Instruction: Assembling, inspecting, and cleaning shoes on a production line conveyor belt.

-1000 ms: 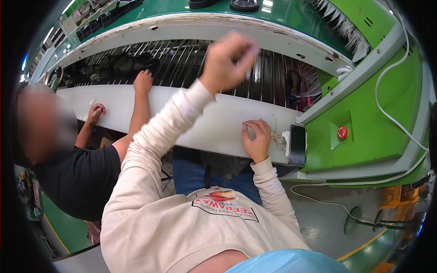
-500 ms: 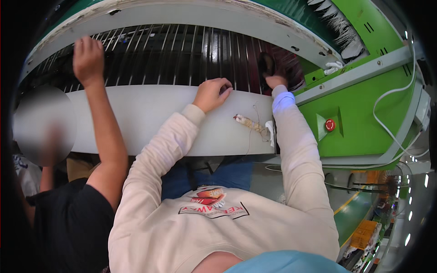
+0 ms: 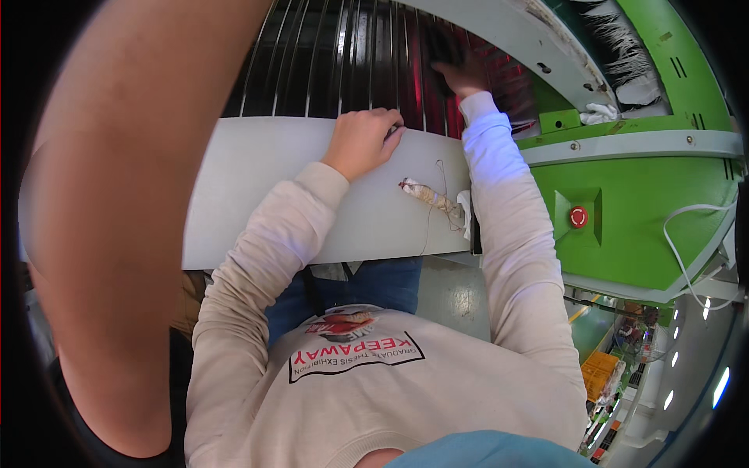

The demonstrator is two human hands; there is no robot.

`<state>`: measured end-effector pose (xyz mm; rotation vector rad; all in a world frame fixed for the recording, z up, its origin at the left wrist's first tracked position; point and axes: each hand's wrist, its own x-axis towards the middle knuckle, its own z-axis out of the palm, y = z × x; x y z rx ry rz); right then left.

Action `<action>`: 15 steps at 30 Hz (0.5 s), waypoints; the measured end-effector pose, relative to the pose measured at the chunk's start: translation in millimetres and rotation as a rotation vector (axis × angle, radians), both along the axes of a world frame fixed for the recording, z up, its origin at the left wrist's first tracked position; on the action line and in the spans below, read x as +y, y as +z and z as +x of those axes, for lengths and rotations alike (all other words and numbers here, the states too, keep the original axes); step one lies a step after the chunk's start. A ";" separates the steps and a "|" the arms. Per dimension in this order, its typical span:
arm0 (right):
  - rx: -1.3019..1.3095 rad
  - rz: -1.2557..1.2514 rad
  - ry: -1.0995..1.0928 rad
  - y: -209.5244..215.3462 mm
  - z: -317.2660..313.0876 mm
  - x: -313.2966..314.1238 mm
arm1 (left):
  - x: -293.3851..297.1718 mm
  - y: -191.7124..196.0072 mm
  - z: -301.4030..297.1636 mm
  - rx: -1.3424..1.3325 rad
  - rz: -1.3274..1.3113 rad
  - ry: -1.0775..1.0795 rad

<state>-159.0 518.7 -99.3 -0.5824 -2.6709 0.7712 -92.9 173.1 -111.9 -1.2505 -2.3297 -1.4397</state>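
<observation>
My left hand (image 3: 364, 140) rests at the far edge of a white board (image 3: 257, 187), its fingers curled and closed; whatever they hold is hidden. Farther out to the right, my right hand (image 3: 466, 76) is closed on a dark oblong object (image 3: 443, 45), blurred, whose kind I cannot make out. It is over thin parallel metal bars (image 3: 341, 54) with dark and reddish material among them. Between my forearms, a pale thread-wound stick (image 3: 425, 193) with loose thread lies on the board, beside a crumpled white scrap (image 3: 465, 209).
Another person's bare arm (image 3: 133, 210) crosses close on the left and covers much of that side. At right stands a green machine body (image 3: 640, 226) with a red stop button (image 3: 578, 217), a grey rail (image 3: 632, 147) and a white cable (image 3: 677, 253).
The other person's arm has swung much closer, now filling the left side. My view has shifted. My right hand still holds the dark object; my left stays at the board's edge.
</observation>
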 end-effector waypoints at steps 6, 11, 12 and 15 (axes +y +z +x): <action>-0.119 -0.166 0.181 -0.5 -7.8 -139.9 | -8.8 -15.7 -10.4 0.013 -0.018 0.051; -0.255 -0.182 0.705 133.7 94.4 -163.5 | -15.0 -12.3 -4.0 0.049 -0.025 0.057; -0.254 -0.272 0.728 178.8 132.1 -171.7 | -10.2 -12.8 -3.8 0.072 -0.038 0.061; 0.044 -0.396 0.668 285.5 204.3 -153.9 | 2.5 -4.7 6.6 -0.030 -0.030 -0.013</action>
